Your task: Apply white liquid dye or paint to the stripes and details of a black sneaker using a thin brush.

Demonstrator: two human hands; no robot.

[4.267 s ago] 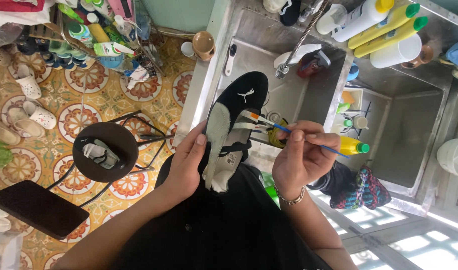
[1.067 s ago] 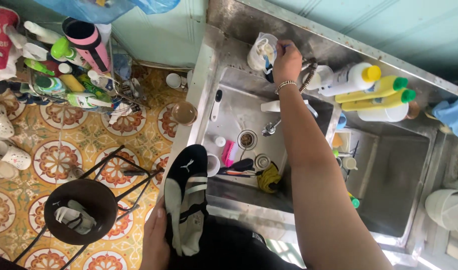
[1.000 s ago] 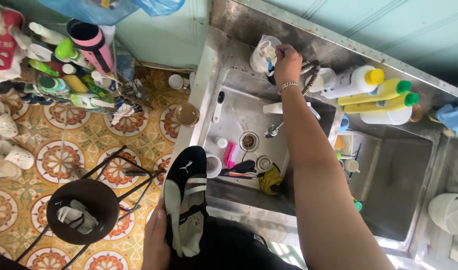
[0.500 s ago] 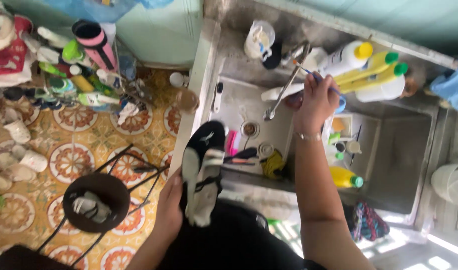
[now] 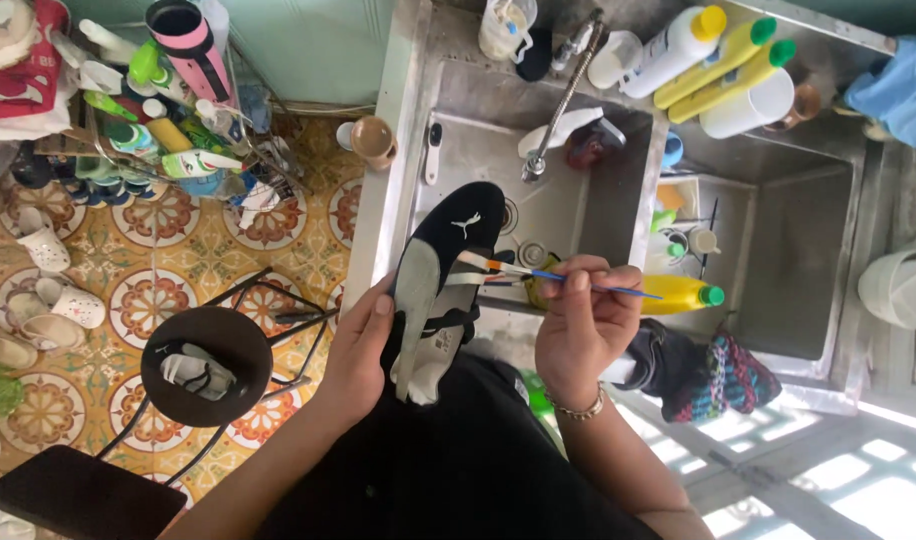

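Left hand (image 5: 356, 352) wrapped around the black shoe (image 5: 440, 285), over the sink's (image 5: 403, 150) front edge. Right hand (image 5: 583, 325) fingers pinched on the toothbrush (image 5: 538, 274), bristles at the shoe. Best to scrub in short strokes, shoe gripped firmly.

You see steel sink (image 5: 618, 200) with faucet (image 5: 563, 100) over left basin. Yellow bottles (image 5: 723, 60) and white cup (image 5: 748, 103) on back ledge. Black round stool (image 5: 206, 365) on patterned tile floor (image 5: 178, 260). Sandals (image 5: 43, 275) lie at your left.

A shoe (image 5: 440, 280) lies over the sink (image 5: 618, 190), stool (image 5: 206, 365) to its left.
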